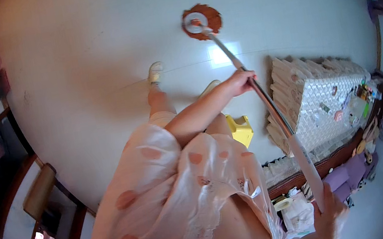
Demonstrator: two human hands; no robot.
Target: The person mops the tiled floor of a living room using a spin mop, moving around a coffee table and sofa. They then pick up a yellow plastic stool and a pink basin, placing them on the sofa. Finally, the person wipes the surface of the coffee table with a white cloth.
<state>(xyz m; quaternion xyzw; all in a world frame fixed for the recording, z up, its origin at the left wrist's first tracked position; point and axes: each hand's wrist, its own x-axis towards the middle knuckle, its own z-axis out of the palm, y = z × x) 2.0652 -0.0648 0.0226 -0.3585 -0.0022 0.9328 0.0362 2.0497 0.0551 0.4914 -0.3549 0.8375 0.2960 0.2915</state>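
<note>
A spin mop with a long metal pole slants across the view from lower right to upper middle. Its round orange-brown fringed head, with a pale disc on top, lies flat on the glossy light floor. My left hand is closed around the pole about midway, the forearm reaching across from the left. Lower right, near the pole's pale upper grip, my right hand is wrapped round the end, slightly blurred. My foot in a pale shoe stands on the floor left of the mop head.
Right of the pole stands a table with a quilted, frilled cover, small items on it. A yellow stool is close to my legs. A wooden sofa with purple cushions is lower right; a brown padded chair is at left.
</note>
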